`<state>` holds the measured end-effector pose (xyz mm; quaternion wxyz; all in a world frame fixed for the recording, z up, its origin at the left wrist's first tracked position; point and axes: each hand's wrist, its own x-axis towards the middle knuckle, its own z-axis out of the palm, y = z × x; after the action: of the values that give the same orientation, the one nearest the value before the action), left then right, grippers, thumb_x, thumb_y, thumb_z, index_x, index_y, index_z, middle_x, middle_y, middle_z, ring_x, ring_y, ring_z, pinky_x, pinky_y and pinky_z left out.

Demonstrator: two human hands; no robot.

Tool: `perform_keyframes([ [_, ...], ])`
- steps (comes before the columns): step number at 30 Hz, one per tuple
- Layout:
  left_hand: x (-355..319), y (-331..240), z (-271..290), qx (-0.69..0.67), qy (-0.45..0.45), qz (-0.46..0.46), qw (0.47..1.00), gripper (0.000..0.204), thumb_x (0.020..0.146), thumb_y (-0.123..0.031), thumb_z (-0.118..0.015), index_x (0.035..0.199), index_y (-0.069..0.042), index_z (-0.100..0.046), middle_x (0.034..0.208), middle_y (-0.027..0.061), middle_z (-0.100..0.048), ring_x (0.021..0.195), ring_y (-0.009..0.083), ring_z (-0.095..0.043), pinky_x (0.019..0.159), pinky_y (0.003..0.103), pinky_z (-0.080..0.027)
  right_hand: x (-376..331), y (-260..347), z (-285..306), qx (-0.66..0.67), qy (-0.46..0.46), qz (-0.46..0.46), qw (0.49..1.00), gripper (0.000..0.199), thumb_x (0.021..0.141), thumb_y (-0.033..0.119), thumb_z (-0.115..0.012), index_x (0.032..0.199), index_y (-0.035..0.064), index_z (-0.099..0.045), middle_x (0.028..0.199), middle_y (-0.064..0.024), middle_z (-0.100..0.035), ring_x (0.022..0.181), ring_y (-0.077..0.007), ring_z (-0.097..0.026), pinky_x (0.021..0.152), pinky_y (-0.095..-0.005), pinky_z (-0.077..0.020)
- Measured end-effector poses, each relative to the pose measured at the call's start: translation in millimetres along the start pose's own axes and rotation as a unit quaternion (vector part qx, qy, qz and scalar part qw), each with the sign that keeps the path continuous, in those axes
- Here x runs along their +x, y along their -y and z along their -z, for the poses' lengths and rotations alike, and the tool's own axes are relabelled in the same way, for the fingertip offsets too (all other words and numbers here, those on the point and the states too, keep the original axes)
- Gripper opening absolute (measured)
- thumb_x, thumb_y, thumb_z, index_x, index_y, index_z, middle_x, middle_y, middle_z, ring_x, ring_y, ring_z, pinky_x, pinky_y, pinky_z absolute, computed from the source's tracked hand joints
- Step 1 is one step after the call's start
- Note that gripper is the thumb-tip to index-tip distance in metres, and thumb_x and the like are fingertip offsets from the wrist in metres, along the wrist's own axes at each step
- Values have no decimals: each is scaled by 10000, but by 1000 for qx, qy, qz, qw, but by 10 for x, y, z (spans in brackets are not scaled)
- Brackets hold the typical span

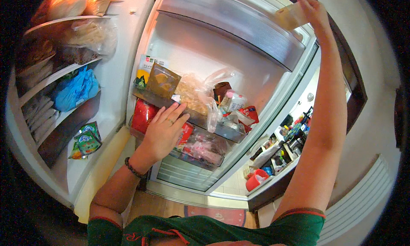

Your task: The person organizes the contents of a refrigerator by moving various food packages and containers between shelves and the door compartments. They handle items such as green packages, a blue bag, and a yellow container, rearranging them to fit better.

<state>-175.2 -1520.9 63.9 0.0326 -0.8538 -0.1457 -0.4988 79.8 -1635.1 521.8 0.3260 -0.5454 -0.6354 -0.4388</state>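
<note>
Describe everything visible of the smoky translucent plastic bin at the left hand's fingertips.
The smoky translucent plastic bin is a long, shallow trough on the open white fridge door, slanting down rightward in this view. The bare left hand partly hides its front wall and seems to rest there. It holds a flat amber packet toward the left, a clear plastic bag draping over its front and a red wrapper toward the right.
</note>
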Motion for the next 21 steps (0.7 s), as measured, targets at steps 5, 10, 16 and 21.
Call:
perform_keyframes([
  [5,-3,97,-12,-20,-11,-8,1000,441,788,-101,-625,1216,-64,-526,1387,129,-401,1278,305,-382,1049,439,-318,-157,866,-155,261,-53,5,964,262,854,229,-568,857,-18,-657,724,-60,-624,635,-131,-581,580,-277,-460],
  [10,32,101,34,-531,-106,159,825,542,888,-370,-539,1320,-74,-400,1334,143,-441,1220,291,-454,988,454,-395,-811,1556,-758,309,31,40,950,385,910,339,-530,1063,7,-653,956,-62,-657,852,-126,-606,797,-252,-459],
  [16,-552,75,789,-729,-154,242,621,799,817,-593,-543,1367,-73,-285,1283,140,-465,1124,314,-528,894,440,-490,-2253,2817,-1941,435,160,29,886,246,884,159,-546,1055,9,-641,951,-47,-643,864,-143,-591,799,-266,-460],
  [21,-1469,260,670,-687,-248,364,578,567,859,-223,-645,1307,-46,-346,1187,96,-505,1032,227,-570,769,371,-566,-3084,3158,-2572,590,309,74,742,505,750,59,-685,1235,57,-546,1137,-94,-558,1053,-205,-519,923,-307,-396],
])
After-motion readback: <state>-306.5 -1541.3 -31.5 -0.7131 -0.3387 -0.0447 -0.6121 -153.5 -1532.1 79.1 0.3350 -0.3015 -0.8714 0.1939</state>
